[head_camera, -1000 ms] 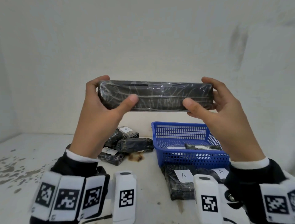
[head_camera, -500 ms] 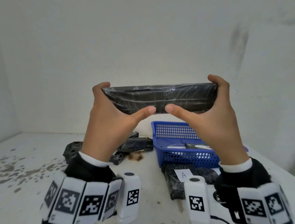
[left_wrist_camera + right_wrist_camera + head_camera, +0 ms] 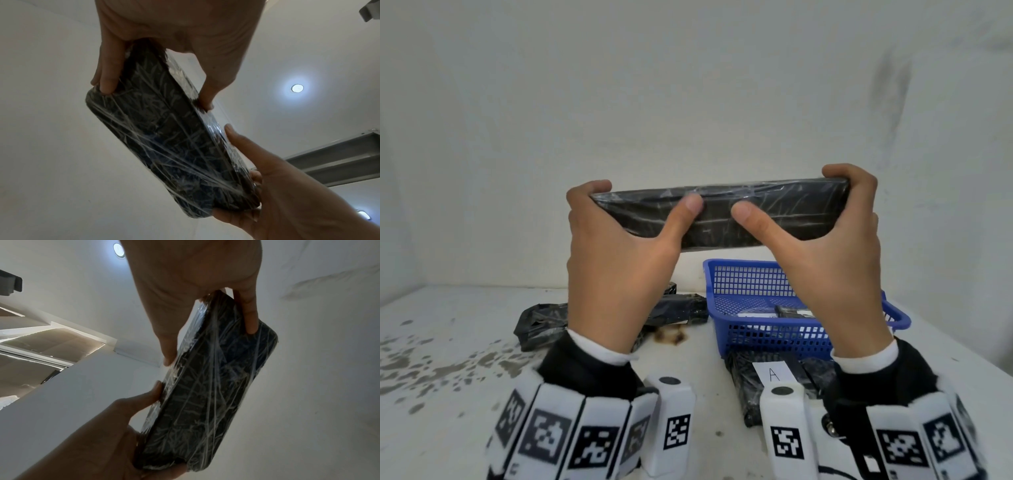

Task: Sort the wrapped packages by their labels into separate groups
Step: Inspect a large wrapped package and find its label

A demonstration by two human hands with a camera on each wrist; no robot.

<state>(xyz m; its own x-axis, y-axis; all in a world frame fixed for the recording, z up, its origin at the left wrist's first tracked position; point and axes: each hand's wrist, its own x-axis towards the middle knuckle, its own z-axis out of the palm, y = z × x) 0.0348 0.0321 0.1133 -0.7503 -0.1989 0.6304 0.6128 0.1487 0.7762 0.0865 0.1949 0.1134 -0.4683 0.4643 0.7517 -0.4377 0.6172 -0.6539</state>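
Note:
I hold one long black package [image 3: 774, 212] wrapped in clear film level at chest height, above the table. My left hand [image 3: 640, 200] grips its left end and my right hand [image 3: 796, 193] grips its right end; both thumbs press the near face close to the middle. No label shows on the faces I see. The left wrist view shows my left hand [image 3: 157, 92] on the package [image 3: 174, 146], with the right hand [image 3: 287, 194] at the far end. In the right wrist view, my right hand [image 3: 209, 344] pinches the package [image 3: 205, 402].
A blue mesh basket [image 3: 739, 274] with packages inside stands on the table at the right. In front of it lies a black package labelled A [image 3: 774, 373]. More black packages [image 3: 541, 325] are piled at the left centre. A brown stain [image 3: 669, 337] marks the white table.
Both thumbs have slid inward from the package's ends toward its middle, and the package has rolled in my hands. It stays at about the same height.

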